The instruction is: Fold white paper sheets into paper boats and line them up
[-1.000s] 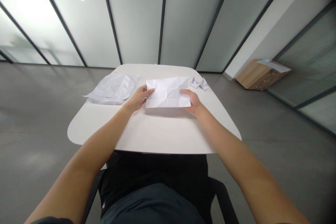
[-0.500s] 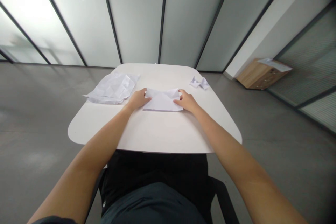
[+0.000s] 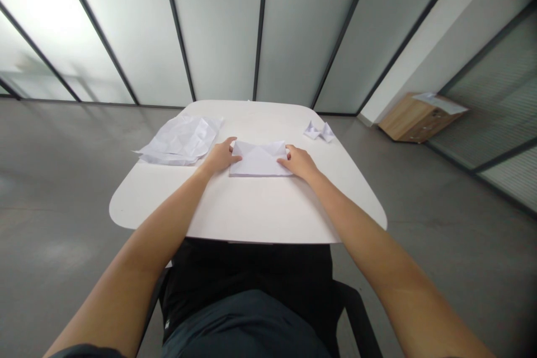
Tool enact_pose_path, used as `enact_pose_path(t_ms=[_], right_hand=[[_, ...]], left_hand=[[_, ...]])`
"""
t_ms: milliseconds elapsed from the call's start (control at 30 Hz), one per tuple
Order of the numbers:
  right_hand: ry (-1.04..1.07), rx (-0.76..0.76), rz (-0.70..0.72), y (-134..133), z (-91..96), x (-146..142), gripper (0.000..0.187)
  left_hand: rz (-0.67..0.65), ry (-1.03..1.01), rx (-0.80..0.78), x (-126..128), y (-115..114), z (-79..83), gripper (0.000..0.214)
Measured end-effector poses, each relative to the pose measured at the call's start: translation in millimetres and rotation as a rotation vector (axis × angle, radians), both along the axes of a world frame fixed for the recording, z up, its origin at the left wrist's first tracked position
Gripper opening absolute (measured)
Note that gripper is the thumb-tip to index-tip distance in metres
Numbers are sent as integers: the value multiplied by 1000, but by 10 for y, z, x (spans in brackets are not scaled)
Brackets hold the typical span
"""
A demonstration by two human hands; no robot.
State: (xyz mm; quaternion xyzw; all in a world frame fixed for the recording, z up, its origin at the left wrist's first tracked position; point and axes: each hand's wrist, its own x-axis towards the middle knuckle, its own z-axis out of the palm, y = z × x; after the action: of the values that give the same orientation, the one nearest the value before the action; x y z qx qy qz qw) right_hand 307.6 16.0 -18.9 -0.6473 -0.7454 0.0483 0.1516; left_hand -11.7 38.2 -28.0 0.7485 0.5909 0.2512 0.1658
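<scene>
A folded sheet of white paper lies in front of me, wider than it is deep, with faint slanting creases. My left hand grips its left end, thumb on top and fingers curled behind the edge. At the opposite end my right hand holds the paper the same way, the thumb resting on its upper face. Both hands rest low over the white table. The fingertips beneath the paper are hidden.
Loose, creased white sheets are piled on the table's left side. A small folded paper piece with two pointed ends stands at the back right. Beyond, a wooden cabinet stands on the floor near frosted glass panels.
Almost nothing differs. My left fingers have shifted slightly upward at the paper's left corner; both hands keep their hold on its ends.
</scene>
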Motion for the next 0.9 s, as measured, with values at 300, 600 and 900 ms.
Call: enact_pose_path(t_ms=[300, 600, 900], right_hand=[[-4, -14, -15, -23, -2, -21, 33], [-21, -7, -5, -20, 1, -24, 28], [-30, -5, -8, -49, 23, -58, 27]], left_hand=[[-203, -202, -28, 102, -90, 23, 66], [-317, 99, 52, 200, -223, 163, 48], [-291, 280, 165, 350, -252, 96, 33]])
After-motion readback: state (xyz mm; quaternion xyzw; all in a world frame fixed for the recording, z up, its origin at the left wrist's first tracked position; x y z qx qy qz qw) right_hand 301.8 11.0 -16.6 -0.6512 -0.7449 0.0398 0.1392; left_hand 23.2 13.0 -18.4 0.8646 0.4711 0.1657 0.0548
